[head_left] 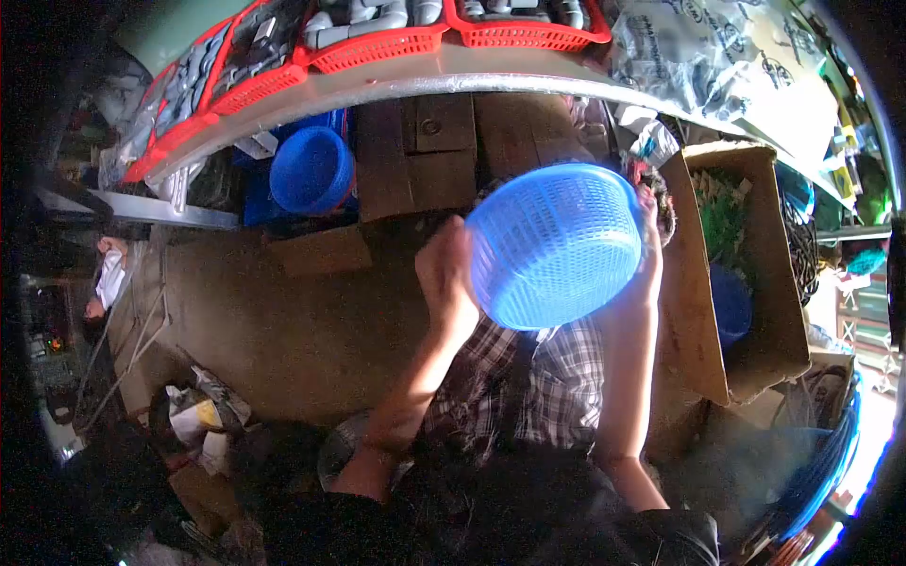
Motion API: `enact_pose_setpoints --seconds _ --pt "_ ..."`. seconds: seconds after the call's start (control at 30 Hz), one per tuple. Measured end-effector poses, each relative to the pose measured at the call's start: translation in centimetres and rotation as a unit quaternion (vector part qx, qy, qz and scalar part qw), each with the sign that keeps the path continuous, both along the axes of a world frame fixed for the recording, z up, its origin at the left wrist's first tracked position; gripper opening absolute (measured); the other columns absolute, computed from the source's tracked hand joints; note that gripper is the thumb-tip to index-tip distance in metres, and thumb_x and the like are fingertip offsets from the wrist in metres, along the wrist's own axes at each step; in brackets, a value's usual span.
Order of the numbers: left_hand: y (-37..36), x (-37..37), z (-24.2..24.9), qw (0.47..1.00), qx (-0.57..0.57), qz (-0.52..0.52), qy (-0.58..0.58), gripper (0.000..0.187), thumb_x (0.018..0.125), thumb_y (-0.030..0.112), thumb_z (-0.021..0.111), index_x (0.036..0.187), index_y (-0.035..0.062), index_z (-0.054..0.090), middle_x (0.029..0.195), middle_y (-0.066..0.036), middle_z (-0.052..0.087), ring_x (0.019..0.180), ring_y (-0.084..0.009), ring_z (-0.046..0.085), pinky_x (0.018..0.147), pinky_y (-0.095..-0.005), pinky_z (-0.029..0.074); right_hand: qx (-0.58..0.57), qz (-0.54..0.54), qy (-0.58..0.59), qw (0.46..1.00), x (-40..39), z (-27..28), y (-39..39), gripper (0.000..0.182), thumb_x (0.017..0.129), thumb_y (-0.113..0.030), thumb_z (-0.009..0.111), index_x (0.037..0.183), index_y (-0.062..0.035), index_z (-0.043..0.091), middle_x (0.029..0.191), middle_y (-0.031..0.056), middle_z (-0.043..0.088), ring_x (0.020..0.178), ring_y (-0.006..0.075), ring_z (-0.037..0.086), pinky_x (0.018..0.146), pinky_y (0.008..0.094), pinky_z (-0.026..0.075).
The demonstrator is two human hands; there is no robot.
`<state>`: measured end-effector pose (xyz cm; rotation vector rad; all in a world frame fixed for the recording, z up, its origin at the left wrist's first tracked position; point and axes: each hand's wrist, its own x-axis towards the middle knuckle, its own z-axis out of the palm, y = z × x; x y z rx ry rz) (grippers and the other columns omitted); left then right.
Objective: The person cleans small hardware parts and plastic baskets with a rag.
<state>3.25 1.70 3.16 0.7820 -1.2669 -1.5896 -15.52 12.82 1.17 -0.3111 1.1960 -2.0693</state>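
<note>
Both my hands clamp the blue mesh basket (pixel 555 247) between them: left hand (pixel 446 280) flat on its wall at 9 o'clock, right hand (pixel 649 253) wrapped round the rim at 3 o'clock, fingers partly hidden behind it. Basket is held up mid-frame, bottom tilted toward the camera, clear of any surface. Judgement: thin perforated plastic, so light, somewhat springy, not fragile; smooth walls could slip under flat palms. The rolled rim is the safest place to hold. Outward: a second blue basket (pixel 311 170) sits at 10 o'clock under the metal shelf (pixel 444 80), which carries red trays (pixel 377 47) of grey fittings. Open cardboard box (pixel 746 274) at 3 o'clock. Floor litter at 8 o'clock.
</note>
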Motion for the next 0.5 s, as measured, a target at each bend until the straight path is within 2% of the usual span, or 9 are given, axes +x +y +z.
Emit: enact_pose_setpoints --seconds 0.1,0.13,0.17,0.23,0.27,0.3,0.33,0.4,0.5 --pt "-2.8 -2.6 -0.3 0.982 -0.158 0.094 -0.051 0.024 0.09 0.026 0.047 0.086 0.0025 0.045 0.073 -0.003 0.048 0.068 -0.0098 0.048 0.056 -0.0261 0.041 -0.128 -0.11 -0.074 0.983 3.5 3.1 0.2 0.05 0.086 -0.036 0.046 0.126 -0.0061 0.039 0.121 0.0119 0.049 0.108 0.0228 0.05 0.093 0.0368 0.04" --pt "-3.3 -2.9 0.0 0.963 -0.222 0.116 -0.1 0.026 0.09 0.028 0.047 0.089 0.0027 0.043 0.072 -0.002 0.046 0.065 -0.0086 0.048 0.052 -0.0252 0.04 -0.045 -0.141 -0.052 0.988 4.1 3.5 0.8 0.051 0.086 -0.037 0.046 0.126 -0.0057 0.04 0.121 0.012 0.049 0.106 0.0237 0.051 0.091 0.0364 0.041" --pt "-4.0 -1.0 0.3 0.954 -0.183 -0.023 -0.235 0.033 0.09 0.034 0.044 0.1 0.0023 0.04 0.08 -0.01 0.053 0.069 -0.016 0.056 0.059 -0.0272 0.047 -0.055 -0.136 0.001 0.989 4.2 3.7 1.6 0.05 0.084 -0.034 0.049 0.124 -0.0047 0.041 0.118 0.0132 0.05 0.104 0.0243 0.052 0.09 0.0368 0.042" --pt "-5.3 1.1 0.5 0.93 0.173 -0.323 -0.022 0.045 0.09 0.041 0.04 0.113 0.0026 0.037 0.092 -0.016 0.055 0.08 -0.0225 0.06 0.066 -0.0317 0.05 -0.051 -0.08 0.237 0.967 4.1 3.7 2.5 0.05 0.079 -0.029 0.055 0.12 -0.0026 0.042 0.111 0.0155 0.051 0.1 0.0256 0.053 0.088 0.0375 0.043" --pt "-5.0 1.5 1.9 0.889 0.221 -0.401 -0.028 0.084 0.076 0.072 0.024 0.128 0.0061 0.03 0.117 -0.017 0.049 0.091 -0.0273 0.058 0.07 -0.0391 0.052 -0.024 -0.03 0.367 0.93 4.0 3.6 2.6 0.051 0.077 -0.026 0.059 0.119 -0.0016 0.043 0.108 0.0166 0.052 0.098 0.0262 0.053 0.088 0.0379 0.043" --pt "-4.4 1.8 2.2 0.852 0.31 -0.414 0.083 0.089 0.073 0.071 0.038 0.133 0.008 0.023 0.121 -0.017 0.047 0.102 -0.0277 0.053 0.083 -0.0431 0.047 0.029 0.091 0.445 0.89 3.9 4.2 2.5 0.053 0.071 -0.025 0.063 0.115 0.0004 0.047 0.098 0.0179 0.057 0.091 0.0286 0.057 0.084 0.0368 0.045" --pt "-3.2 1.4 1.9 0.895 0.265 -0.358 0.027 0.087 0.073 0.067 0.044 0.135 0.009 0.021 0.125 -0.015 0.043 0.108 -0.0272 0.048 0.089 -0.0436 0.041 0.066 0.206 0.526 0.823 3.8 4.8 2.3 0.056 0.065 -0.024 0.068 0.111 0.0024 0.05 0.087 0.0191 0.062 0.083 0.0309 0.061 0.081 0.0356 0.047" --pt "-0.6 -0.8 2.8 0.951 0.168 -0.258 -0.021 0.084 0.076 0.051 0.057 0.137 0.0109 0.017 0.134 -0.011 0.032 0.121 -0.0238 0.033 0.103 -0.0407 0.023 0.196 0.263 0.452 0.829 7.5 5.5 0.4 0.059 0.062 -0.02 0.068 0.113 0.0027 0.048 0.086 0.0218 0.061 0.082 0.0351 0.061 0.079 0.0367 0.047" --pt "0.0 -0.3 -1.9 0.917 0.218 -0.321 0.09 0.079 0.079 0.04 0.058 0.138 0.0099 0.015 0.139 -0.01 0.026 0.126 -0.0212 0.028 0.105 -0.037 0.02 0.276 0.154 0.579 0.752 8.0 4.0 -1.3 0.055 0.063 -0.014 0.068 0.112 -0.007 0.046 0.102 0.0197 0.056 0.084 0.0374 0.058 0.069 0.0399 0.048"
